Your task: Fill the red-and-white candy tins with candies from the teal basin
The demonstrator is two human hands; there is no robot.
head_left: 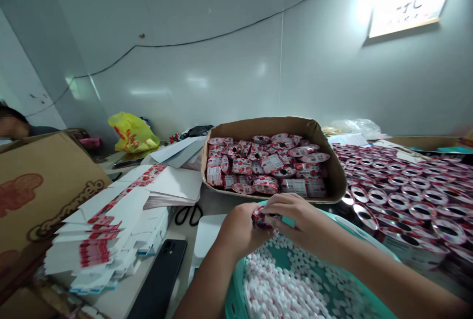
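My left hand is wrapped round a small red-patterned candy tin, holding it over the far rim of a teal basket. My right hand lies over the tin from the right, fingers bent at its top. Whether those fingers pinch a candy is hidden. Small white and pinkish candies cover much of the basket's floor. Just beyond my hands stands a cardboard box with many similar closed-looking tins heaped inside.
Rows of tins with open tops fill the right side. To the left lie stacked white printed cartons, black scissors and a dark phone. A large brown carton and a yellow bag stand farther left; a person is behind.
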